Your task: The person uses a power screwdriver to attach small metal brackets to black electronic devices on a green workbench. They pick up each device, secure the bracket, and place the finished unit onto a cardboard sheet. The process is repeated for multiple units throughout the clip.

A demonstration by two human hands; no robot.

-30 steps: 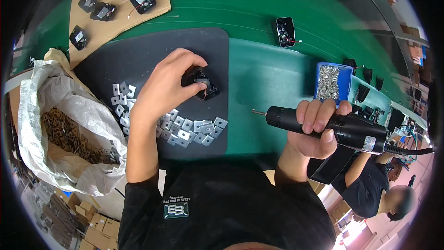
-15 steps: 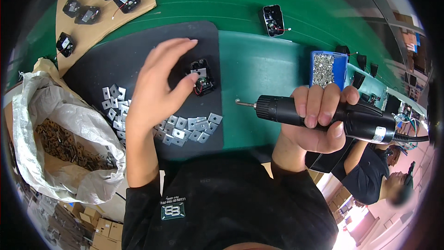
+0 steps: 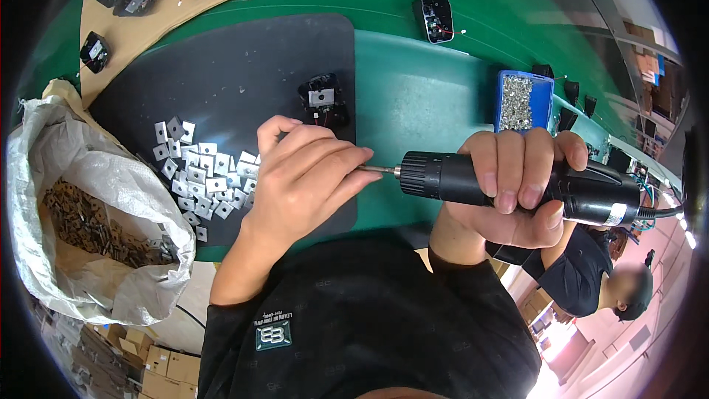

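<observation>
My right hand (image 3: 509,188) is wrapped around a black electric screwdriver (image 3: 436,176), held level with its bit pointing left. The fingers of my left hand (image 3: 304,177) are closed at the end of that bit (image 3: 380,169); any screw at the tip is hidden by them. Just beyond my left hand, a black plastic housing (image 3: 339,114) lies on the dark mat, with a square metal plate (image 3: 321,97) inside it. Loose metal plates with centre holes (image 3: 216,184) are scattered left of and partly behind my left forearm.
A blue tray (image 3: 543,96) of small screws stands right. Further housings lie on cardboard (image 3: 166,11) at far left, and one (image 3: 436,18) at the back. A white sack (image 3: 140,299) of metal pieces is at left. Another person (image 3: 591,281) is at right.
My left hand has left the housing, moved right and nearer, and closed at the bit's tip. The metal plate in the housing now lies flatter and squarer. The screwdriver has barely moved.
</observation>
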